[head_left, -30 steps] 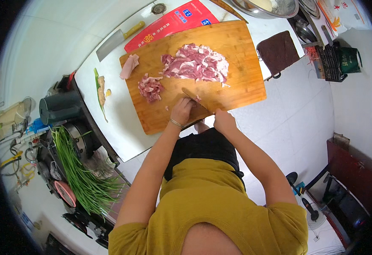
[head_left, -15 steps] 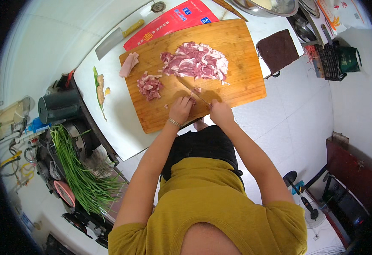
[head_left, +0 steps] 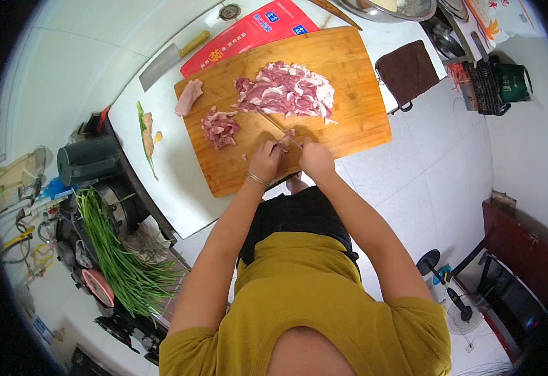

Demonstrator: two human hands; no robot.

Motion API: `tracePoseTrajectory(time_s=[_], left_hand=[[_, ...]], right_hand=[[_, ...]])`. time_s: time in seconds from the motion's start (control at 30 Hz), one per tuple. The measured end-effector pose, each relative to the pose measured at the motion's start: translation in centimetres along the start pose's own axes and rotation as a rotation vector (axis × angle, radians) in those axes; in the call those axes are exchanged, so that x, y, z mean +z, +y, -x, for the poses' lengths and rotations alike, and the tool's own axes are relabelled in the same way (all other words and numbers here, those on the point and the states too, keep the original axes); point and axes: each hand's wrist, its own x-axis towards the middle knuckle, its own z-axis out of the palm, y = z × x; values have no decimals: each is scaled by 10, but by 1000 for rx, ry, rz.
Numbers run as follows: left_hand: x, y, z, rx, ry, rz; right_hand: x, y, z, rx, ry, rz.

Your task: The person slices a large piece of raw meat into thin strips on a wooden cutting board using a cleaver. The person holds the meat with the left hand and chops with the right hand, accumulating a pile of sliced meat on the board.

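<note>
My right hand (head_left: 317, 158) is closed round the handle of a knife (head_left: 273, 123). Its thin blade slants away to the far left over the wooden cutting board (head_left: 355, 119). Close to the blade, the fingers of my left hand (head_left: 266, 161) are curled down on a small piece of meat (head_left: 283, 148), mostly hidden under them. Beyond the blade spreads a large heap of sliced red and white meat (head_left: 286, 91). A smaller pile of chopped meat (head_left: 220, 128) lies left of it, and a pale strip of meat or skin (head_left: 189, 97) rests at the board's left edge.
A cleaver (head_left: 161, 66) and a red printed packet (head_left: 249, 34) lie behind the board. Ginger (head_left: 148, 135) with a green stalk is on the white table (head_left: 173, 182) at left. Long green chives (head_left: 120, 250) stand lower left. A metal bowl (head_left: 383, 11) and a brown cloth (head_left: 408, 74) are at far right.
My right hand has shifted a little left and away from me with the knife, nearer to my left hand. The left hand stays nearly in place on the meat.
</note>
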Motion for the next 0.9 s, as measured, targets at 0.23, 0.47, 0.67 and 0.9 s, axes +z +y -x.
tracePoseTrajectory(time_s=[0.23,0.47,0.67,0.9], left_hand=[[-5,2,2,80,-20,-89],[-3,-8,4,128,-59,-42],[-4,-1,0,34,-21,-55],[-10,6,-2,6,-36,-57]], right_hand=[[-8,-1,23,-10,-55,66],[10,-13,-15,-119,32,86],[-8,7,2,91,-44,9],[-11,9,6,8,14,84]])
